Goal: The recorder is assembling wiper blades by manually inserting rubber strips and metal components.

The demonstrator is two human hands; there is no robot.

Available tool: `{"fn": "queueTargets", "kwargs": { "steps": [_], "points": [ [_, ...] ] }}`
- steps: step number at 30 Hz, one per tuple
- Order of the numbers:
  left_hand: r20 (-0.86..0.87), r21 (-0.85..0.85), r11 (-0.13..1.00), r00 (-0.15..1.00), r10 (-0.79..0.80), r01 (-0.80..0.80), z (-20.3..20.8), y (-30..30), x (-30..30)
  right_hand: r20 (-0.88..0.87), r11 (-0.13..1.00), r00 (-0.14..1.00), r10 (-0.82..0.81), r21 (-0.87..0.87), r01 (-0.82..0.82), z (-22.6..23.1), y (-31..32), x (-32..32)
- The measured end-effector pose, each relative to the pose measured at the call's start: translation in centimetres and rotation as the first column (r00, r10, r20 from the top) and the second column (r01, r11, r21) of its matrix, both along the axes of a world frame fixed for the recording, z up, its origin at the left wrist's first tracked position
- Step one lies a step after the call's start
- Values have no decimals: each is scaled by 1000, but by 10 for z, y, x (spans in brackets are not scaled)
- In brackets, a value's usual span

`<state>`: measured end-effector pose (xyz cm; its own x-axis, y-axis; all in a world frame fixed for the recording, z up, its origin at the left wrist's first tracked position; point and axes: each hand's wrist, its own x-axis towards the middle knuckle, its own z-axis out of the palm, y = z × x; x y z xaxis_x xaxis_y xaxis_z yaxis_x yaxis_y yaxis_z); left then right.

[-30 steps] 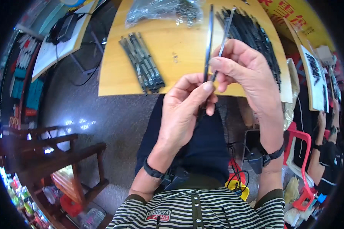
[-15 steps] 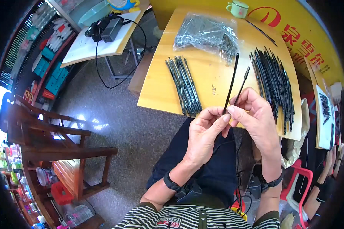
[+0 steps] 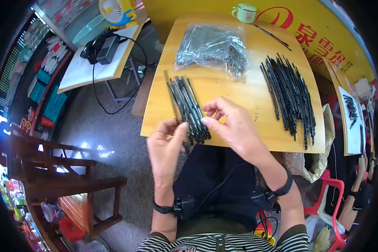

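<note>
Left hand (image 3: 166, 145) and right hand (image 3: 235, 126) flank the near ends of the small bundle of black rods (image 3: 189, 109) on the wooden table (image 3: 239, 90), fingers loosely curled, fingertips touching, apparently squaring the ends; no closed grasp visible. Larger rod pile (image 3: 290, 96) lies well apart at right, plastic bag of parts (image 3: 212, 48) behind; likely sorted stock.

A single head-worn fisheye view looks steeply down from above the seated person, facing forward over the lap to the pale wooden square tabletop (image 3: 239, 90) close below. Both bare hands, the left hand (image 3: 166, 147) and right hand (image 3: 235, 126), enter from the lower edge, near the lens. Straight edges bow toward the dark circular rim.
</note>
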<state>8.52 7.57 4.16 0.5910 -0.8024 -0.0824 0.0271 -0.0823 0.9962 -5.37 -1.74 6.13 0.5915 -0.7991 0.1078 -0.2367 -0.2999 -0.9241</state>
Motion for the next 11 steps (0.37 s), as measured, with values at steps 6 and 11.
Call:
{"fn": "queueTargets", "kwargs": {
  "steps": [6,11],
  "points": [
    [112,90,996,993,-24,14,-13,-16,21,-121,979,992,-32,-206,7,-24,-3,4],
    [110,127,987,988,-112,98,-17,-27,11,-240,965,969,-56,-262,-9,-32,-4,9]
  ]
}}
